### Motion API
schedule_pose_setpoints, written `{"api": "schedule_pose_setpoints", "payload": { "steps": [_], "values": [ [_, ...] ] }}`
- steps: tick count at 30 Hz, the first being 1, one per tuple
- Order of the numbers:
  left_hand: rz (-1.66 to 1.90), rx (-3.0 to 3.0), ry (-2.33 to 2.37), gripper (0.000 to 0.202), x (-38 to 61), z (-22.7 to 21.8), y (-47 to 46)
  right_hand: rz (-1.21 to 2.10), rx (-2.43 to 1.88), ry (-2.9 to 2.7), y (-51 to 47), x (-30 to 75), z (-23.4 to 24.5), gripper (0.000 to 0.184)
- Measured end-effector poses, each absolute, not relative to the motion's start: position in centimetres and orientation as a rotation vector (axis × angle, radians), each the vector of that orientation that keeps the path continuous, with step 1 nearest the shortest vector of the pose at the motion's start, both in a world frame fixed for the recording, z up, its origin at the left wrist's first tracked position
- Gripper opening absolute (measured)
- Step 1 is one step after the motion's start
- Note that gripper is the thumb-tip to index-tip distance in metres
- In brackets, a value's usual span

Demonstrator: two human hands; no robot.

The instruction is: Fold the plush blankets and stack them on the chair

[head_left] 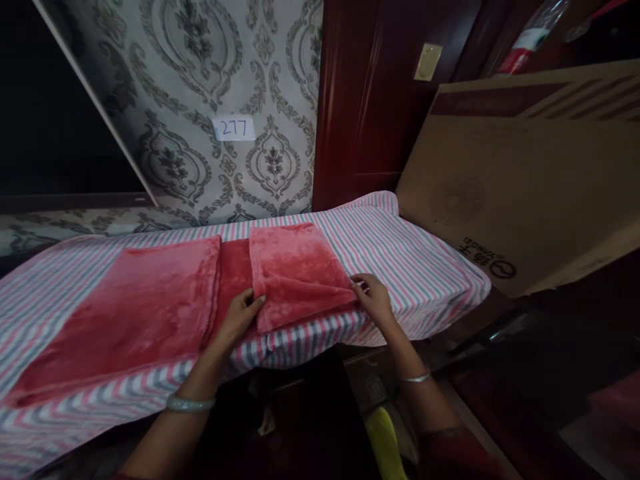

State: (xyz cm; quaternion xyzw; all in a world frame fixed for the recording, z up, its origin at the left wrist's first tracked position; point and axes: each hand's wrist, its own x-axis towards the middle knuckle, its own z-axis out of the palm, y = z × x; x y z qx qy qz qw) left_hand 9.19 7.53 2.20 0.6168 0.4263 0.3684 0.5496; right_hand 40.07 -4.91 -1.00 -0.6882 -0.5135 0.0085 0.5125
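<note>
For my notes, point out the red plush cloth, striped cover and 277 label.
Red plush cloth (pixel 173 293), head view: left section.
Striped cover (pixel 417 257), head view: right part.
277 label (pixel 235 128), head view: middle.

Single view from a camera worn on the person's head, facing forward and down. It looks from above, at close range, onto the left hand (pixel 241 315) and right hand (pixel 375 300) near mid-frame, with a striped cloth (pixel 415 257) beneath and a patterned wall (pixel 273 87) upright beyond.
</note>
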Motion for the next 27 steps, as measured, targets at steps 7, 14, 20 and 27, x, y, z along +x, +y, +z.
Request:
{"api": "schedule_pose_setpoints", "payload": {
  "steps": [7, 14, 20, 27],
  "values": [
    [0.799, 1.373, 0.984, 0.062, 8.9, 2.7, 7.1, 0.229, -1.812, -1.374, -2.3, 42.1, 0.2, 0.006],
    [0.795, 1.318, 0.954, 0.060, 9.0, 2.3, 7.0, 0.032, -1.746, -1.250, -2.2, 41.4, -0.2, 0.012],
    [0.802, 1.324, 0.962, 0.058, 9.0, 2.5, 7.1, 0.088, -1.745, -1.222, -2.2, 41.3, -1.1, 0.009],
    [0.785, 1.370, 0.969, 0.056, 9.1, 3.1, 7.3, -0.026, -1.618, -1.273, -4.4, 40.9, -0.2, 0.024]
  ]
}}
